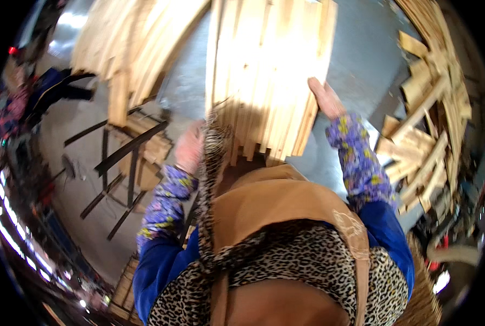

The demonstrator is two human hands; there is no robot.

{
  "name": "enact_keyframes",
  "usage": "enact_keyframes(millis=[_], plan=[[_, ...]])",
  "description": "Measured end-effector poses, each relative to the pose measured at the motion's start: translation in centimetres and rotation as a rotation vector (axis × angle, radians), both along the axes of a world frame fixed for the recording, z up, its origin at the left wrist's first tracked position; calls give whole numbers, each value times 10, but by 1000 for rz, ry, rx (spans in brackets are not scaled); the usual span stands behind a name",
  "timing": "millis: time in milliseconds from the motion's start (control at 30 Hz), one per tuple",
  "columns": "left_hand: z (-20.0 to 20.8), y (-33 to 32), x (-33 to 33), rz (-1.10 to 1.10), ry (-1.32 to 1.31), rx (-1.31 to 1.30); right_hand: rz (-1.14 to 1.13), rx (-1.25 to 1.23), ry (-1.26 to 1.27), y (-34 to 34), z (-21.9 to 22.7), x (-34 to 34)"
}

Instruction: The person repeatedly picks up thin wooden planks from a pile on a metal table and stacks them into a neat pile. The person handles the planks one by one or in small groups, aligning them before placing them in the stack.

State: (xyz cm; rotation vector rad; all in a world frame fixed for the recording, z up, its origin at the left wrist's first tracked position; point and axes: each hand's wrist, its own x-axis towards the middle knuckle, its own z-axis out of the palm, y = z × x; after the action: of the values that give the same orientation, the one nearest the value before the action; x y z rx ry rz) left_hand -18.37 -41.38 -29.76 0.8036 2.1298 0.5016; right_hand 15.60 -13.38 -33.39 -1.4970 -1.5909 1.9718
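A row of long pale wooden strips lies side by side on a grey metal surface in front of me, bright with glare. Their near ends are uneven, close to my tan apron. My right hand rests along the right edge of the row, fingers stretched out against the outermost strip. My left hand is low at the left, near the left edge of the row. It is blurred, and a hanging leopard-print cloth strip partly covers it, so its fingers and any contact are hidden.
More long strips are stacked at the far left. Below them stands a dark metal frame with wooden pieces. A loose heap of wooden offcuts lies at the right. Another person is at the far left.
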Motion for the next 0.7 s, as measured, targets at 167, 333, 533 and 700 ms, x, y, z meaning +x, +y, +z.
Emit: enact_keyframes(millis=[167, 333, 533, 700], plan=[[16, 176, -1, -35, -196, 191, 268, 287, -560, 74, 6, -23], [-22, 170, 16, 106, -721, 471, -27, 219, -52, 42, -9, -6], [26, 172, 30, 83, -734, 557, -460, 37, 325, 26, 35, 11], [116, 229, 23, 46, -724, 857, -618, 337, 541, 55, 126, -2]])
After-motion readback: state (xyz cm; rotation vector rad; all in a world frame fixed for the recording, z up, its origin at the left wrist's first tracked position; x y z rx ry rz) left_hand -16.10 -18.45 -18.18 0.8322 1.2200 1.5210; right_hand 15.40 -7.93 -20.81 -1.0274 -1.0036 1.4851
